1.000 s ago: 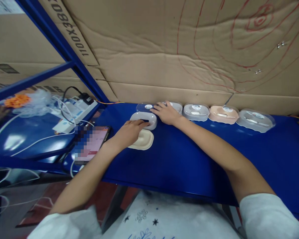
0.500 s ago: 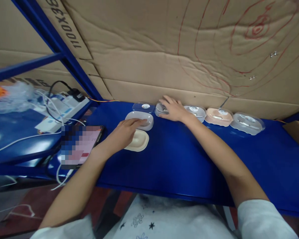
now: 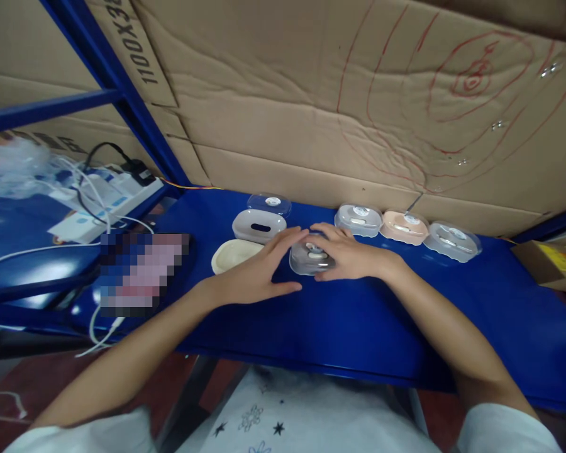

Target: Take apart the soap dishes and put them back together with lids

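Note:
My right hand (image 3: 342,251) is curled over a grey soap box with a clear lid (image 3: 306,263), gripping it from its right side. My left hand (image 3: 259,270) reaches in from the other side, fingers and thumb spread, close to the box; nothing is in it. Left of it lies a cream oval tray (image 3: 229,255), partly covered by the hand. Behind that sits a pale soap dish (image 3: 245,221) with a dark slot in its floor. A clear lid with a round sticker (image 3: 261,204) lies at the back.
Along the cardboard wall (image 3: 264,113) stand lidded soap boxes: a grey one (image 3: 351,225), a peach one (image 3: 396,233) and another grey one (image 3: 453,248). A phone (image 3: 146,270) and a power strip with cables (image 3: 108,204) are at the left. An open carton (image 3: 532,261) stands at the right.
The grey soap box has come forward from the back row with my right hand. My left hand has left the pale dish and moved right, opening towards the box.

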